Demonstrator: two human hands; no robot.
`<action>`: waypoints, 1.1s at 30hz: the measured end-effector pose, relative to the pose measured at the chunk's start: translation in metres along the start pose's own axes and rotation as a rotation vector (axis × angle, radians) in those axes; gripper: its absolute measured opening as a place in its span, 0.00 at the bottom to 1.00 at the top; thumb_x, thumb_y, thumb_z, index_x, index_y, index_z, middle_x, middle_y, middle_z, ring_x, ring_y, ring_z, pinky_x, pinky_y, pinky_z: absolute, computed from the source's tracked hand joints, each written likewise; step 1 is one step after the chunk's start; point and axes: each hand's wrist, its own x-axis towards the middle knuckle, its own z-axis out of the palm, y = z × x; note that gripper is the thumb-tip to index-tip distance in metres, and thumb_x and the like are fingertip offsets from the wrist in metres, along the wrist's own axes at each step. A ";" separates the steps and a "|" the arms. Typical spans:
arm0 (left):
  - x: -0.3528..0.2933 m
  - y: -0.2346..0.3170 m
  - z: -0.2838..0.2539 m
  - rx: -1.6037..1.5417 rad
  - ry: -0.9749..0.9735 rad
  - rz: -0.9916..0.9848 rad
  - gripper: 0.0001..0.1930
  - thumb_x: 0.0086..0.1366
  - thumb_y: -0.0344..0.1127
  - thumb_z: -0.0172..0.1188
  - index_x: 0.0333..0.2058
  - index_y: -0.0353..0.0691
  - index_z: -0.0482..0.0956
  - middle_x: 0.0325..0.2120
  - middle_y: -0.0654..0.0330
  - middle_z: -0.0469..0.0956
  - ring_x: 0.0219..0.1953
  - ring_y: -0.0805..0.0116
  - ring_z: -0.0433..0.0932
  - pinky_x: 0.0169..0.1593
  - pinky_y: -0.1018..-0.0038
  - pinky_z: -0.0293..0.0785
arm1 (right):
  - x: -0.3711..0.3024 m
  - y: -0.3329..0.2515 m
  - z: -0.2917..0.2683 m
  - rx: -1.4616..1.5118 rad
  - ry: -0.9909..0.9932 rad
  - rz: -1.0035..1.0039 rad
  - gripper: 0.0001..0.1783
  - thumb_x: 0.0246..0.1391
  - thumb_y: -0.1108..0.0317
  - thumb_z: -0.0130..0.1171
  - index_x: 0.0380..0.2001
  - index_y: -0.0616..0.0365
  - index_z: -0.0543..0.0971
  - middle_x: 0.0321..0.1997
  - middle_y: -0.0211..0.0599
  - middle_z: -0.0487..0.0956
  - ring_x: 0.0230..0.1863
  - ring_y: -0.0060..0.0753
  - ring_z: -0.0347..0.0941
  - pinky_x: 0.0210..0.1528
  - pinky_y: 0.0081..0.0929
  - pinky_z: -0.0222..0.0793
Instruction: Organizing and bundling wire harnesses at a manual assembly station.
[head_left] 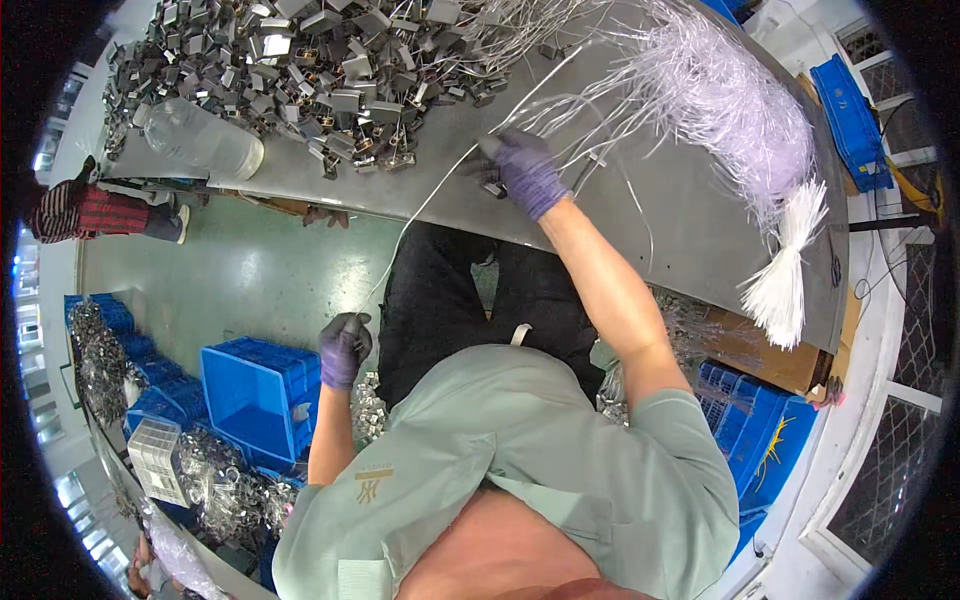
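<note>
A thin pale wire [415, 217] stretches in a diagonal between my two hands. Its lower end is pinched in my left hand [345, 350], gloved in purple and grey, held low beside my thigh and off the table. My right hand [525, 170], in a matching glove, is closed around the wire at the front part of the table [560, 225]. The wire runs on past its fingers toward the back. Something small and dark shows under the right fingers; its kind is unclear. Several loose wires [600, 120] fan out just right of that hand.
A heap of small grey box-shaped parts [340, 90] with wires covers the table's back left, beside a clear plastic bottle [205, 138] on its side. A long clear-wrapped wire bundle [745, 110] lies right. Blue crates [255, 400] stand on the floor; a person [105, 212] is far left.
</note>
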 end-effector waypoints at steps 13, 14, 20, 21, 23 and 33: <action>0.055 0.060 0.073 0.245 -0.163 0.376 0.25 0.69 0.55 0.43 0.33 0.34 0.74 0.13 0.64 0.67 0.14 0.78 0.63 0.19 0.79 0.56 | -0.039 -0.036 0.006 0.326 -0.314 0.177 0.19 0.52 0.60 0.62 0.35 0.69 0.78 0.26 0.43 0.80 0.23 0.34 0.79 0.28 0.28 0.74; 0.057 0.066 0.079 0.251 -0.185 0.406 0.25 0.69 0.54 0.43 0.33 0.34 0.73 0.13 0.64 0.67 0.15 0.77 0.64 0.20 0.79 0.57 | -0.044 -0.038 0.012 0.365 -0.370 0.184 0.18 0.52 0.60 0.62 0.36 0.67 0.79 0.27 0.43 0.80 0.23 0.34 0.79 0.29 0.29 0.74; 0.058 0.110 0.104 -0.472 -0.247 0.009 0.18 0.66 0.49 0.51 0.35 0.37 0.73 0.16 0.65 0.68 0.18 0.76 0.65 0.22 0.79 0.59 | -0.035 -0.046 -0.010 0.358 -0.334 0.178 0.19 0.51 0.58 0.64 0.29 0.68 0.78 0.23 0.40 0.80 0.17 0.24 0.75 0.21 0.22 0.71; 0.060 0.110 0.114 -0.601 -0.106 -0.056 0.16 0.66 0.47 0.53 0.36 0.38 0.73 0.16 0.65 0.68 0.17 0.76 0.64 0.21 0.79 0.58 | -0.034 -0.048 -0.011 0.246 -0.252 -0.038 0.19 0.52 0.58 0.64 0.29 0.67 0.78 0.23 0.40 0.80 0.16 0.24 0.74 0.21 0.22 0.70; 0.066 0.110 0.121 -0.785 0.029 -0.111 0.14 0.65 0.45 0.55 0.37 0.38 0.72 0.18 0.65 0.67 0.16 0.75 0.63 0.20 0.79 0.58 | -0.034 -0.052 -0.009 0.388 -0.230 0.100 0.19 0.52 0.58 0.63 0.29 0.67 0.78 0.23 0.40 0.80 0.16 0.25 0.73 0.20 0.21 0.69; 0.093 0.083 0.128 -0.729 0.060 -0.075 0.20 0.64 0.51 0.54 0.40 0.36 0.73 0.16 0.65 0.67 0.15 0.76 0.64 0.17 0.79 0.57 | -0.068 -0.073 0.027 0.562 -0.390 0.212 0.16 0.54 0.59 0.60 0.31 0.64 0.79 0.23 0.37 0.80 0.18 0.26 0.74 0.21 0.21 0.68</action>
